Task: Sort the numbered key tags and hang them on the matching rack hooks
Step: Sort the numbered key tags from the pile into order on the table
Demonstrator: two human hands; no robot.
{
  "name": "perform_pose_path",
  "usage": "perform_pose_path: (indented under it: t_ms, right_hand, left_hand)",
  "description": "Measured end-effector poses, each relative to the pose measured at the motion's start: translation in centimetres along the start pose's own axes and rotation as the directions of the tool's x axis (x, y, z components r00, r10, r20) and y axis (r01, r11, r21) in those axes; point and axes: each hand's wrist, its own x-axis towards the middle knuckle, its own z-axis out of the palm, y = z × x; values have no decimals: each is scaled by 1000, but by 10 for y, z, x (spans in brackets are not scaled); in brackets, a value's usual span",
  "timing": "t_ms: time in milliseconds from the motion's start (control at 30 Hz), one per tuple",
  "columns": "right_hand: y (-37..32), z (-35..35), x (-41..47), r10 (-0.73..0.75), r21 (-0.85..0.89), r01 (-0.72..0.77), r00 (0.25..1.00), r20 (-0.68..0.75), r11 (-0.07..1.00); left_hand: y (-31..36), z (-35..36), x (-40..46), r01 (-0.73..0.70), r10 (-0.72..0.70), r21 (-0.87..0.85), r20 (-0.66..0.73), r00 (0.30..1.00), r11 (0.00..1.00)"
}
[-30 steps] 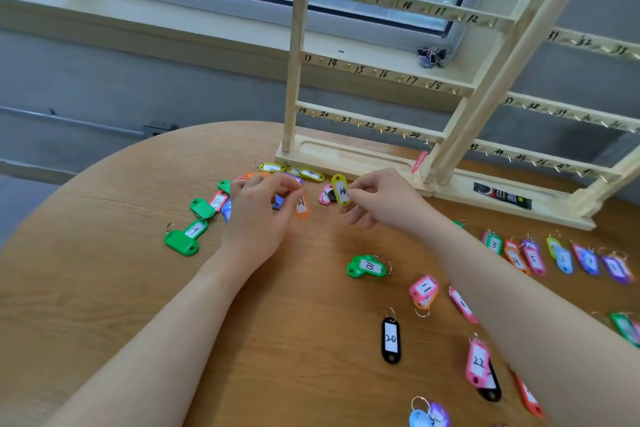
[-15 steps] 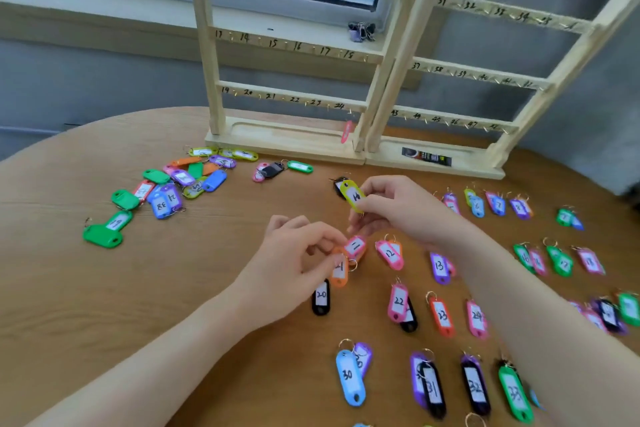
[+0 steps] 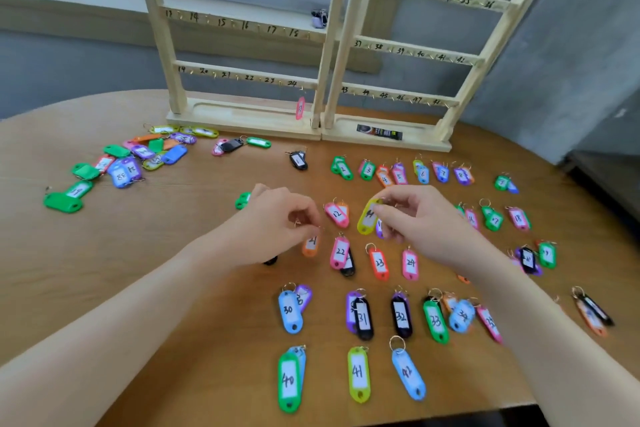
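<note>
My right hand point(image 3: 419, 222) pinches a yellow key tag point(image 3: 367, 218) just above the table, over the row that starts with the pink tag 12 point(image 3: 336, 214). My left hand point(image 3: 277, 225) pinches the ring of an orange tag point(image 3: 310, 245) that lies in the row beside pink tag 22 point(image 3: 339, 252). Several numbered tags lie in sorted rows across the wooden table point(image 3: 138, 274). An unsorted pile of tags point(image 3: 138, 156) sits at the far left. The wooden rack point(image 3: 322, 55) with numbered hooks stands at the back, one pink tag point(image 3: 300, 108) hanging under hook 24.
The table's near edge runs along the bottom right, a dark floor below it. A grey wall and a window sill lie behind the rack. A small black packet point(image 3: 379, 132) rests on the rack's right base. Bare wood shows at the left front.
Both hands came back from the far pile to the sorted rows, each carrying a tag. The left hand has lowered the orange tag into the row beside 22; my view tilted down.
</note>
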Motion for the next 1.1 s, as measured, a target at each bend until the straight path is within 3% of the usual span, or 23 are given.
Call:
perform_pose_path:
  t_ms: [167,267,467,667,767,1100]
  right_hand:
    - [4,9,-35,-80,43,78,996,35,996]
    - [7,16,-53,-103,78,98,993,58,992]
    - [10,27,-87,-120,173,82,968,221,981]
    - [15,34,-101,-116,44,108,935,336,993]
    - [17,40,-100,-135,-20,151,926,351,988]
    - [18,50,-90,-151,-136,208,927,344,969]
  left_hand:
    - [1,8,1,38,-24,249,-59,998,968]
    - [1,11,2,64,-40,305,-86,996,950]
    - [2,23,0,61,-21,334,-121,992,941]
    - [0,29,-9,62,-6,338,-166,986,939]
    - [-1,25,-13,49,-1,344,-139,990,938]
    - [-5,7,-30,84,-6,297,-254,967,951]
